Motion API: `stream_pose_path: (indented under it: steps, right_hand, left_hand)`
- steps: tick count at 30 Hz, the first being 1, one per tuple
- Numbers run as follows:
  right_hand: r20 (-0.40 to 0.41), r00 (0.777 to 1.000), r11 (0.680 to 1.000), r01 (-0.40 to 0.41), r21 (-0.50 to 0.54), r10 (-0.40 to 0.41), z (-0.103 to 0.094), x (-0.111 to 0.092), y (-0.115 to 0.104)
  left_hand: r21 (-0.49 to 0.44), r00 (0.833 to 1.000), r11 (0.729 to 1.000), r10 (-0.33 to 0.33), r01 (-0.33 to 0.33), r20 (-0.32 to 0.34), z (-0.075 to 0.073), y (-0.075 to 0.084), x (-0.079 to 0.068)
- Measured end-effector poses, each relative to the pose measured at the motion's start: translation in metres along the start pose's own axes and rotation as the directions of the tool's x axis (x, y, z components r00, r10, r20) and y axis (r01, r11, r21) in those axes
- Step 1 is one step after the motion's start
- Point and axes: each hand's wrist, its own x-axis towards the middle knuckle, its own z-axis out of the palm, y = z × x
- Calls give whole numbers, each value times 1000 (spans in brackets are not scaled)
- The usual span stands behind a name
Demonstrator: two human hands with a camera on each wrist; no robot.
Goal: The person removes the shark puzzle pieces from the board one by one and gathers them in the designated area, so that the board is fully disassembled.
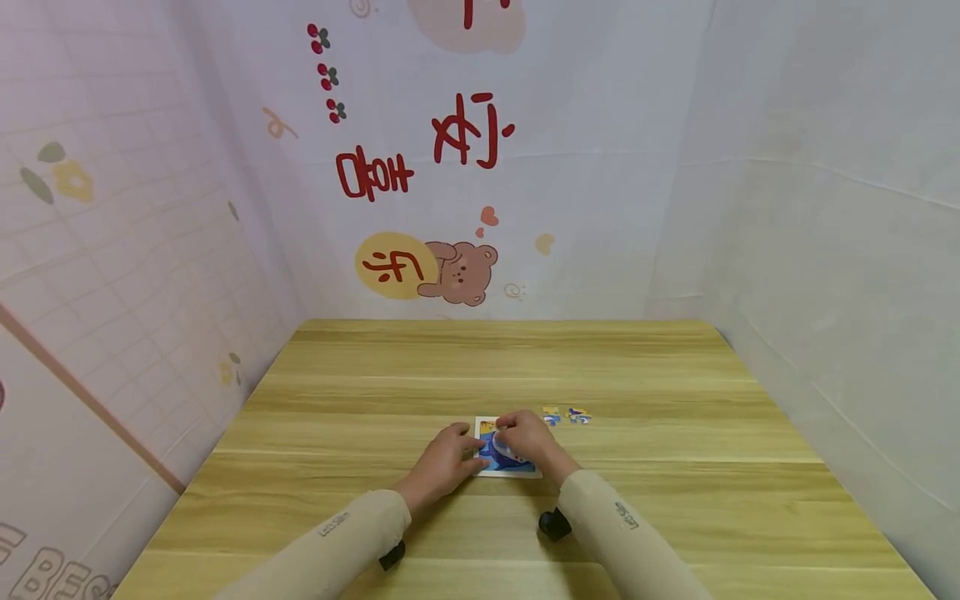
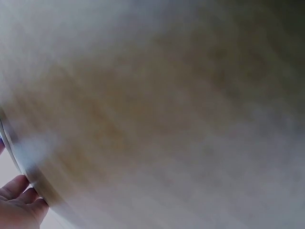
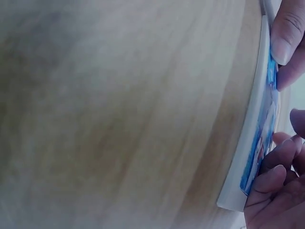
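Observation:
A small jigsaw puzzle (image 1: 490, 463) with a blue and yellow picture and a white border lies flat on the wooden table. My left hand (image 1: 444, 460) is at its left side, fingers stretched out and fingertips on the border and picture. In the right wrist view the left thumb (image 3: 282, 47) rests on the puzzle's blue part. My right hand (image 1: 527, 437) covers the puzzle's upper right, its fingers bent down over the picture. Whether a piece is between those fingertips I cannot tell. The left wrist view catches only the left fingers (image 2: 24, 195) at its lower left corner.
Two small groups of loose puzzle pieces, one (image 1: 551, 414) just beyond the right hand and another (image 1: 578, 415) right of it, lie on the wooden table (image 1: 360, 375). Printed cloth walls (image 1: 600, 167) stand behind and at both sides.

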Motion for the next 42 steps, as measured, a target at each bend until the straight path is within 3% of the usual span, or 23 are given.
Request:
stream_pose_path:
  steps: [9,15,23,33,42]
  right_hand:
    - [102,995,992,-36,121,24,-9,-4,-2]
    - [105,994,980,-38,195,17,-9,-5,1]
    - [40,999,989,-16,145,10,-4,0,3]
    - [-38,999,984,12,175,-5,0,2,2]
    - [-22,999,995,38,90,-36,1,5,-1]
  left_hand:
    - [-8,1000,1000,-18,18,25,0,0,1]
    - [-12,999,1000,-15,15,28,2,-1,0]
    - [4,1000,1000,2,-2,17,3,-2,0]
    - [21,1000,1000,23,-23,6,3,0,1]
    - [18,1000,1000,4,-4,4,5,-1,2]
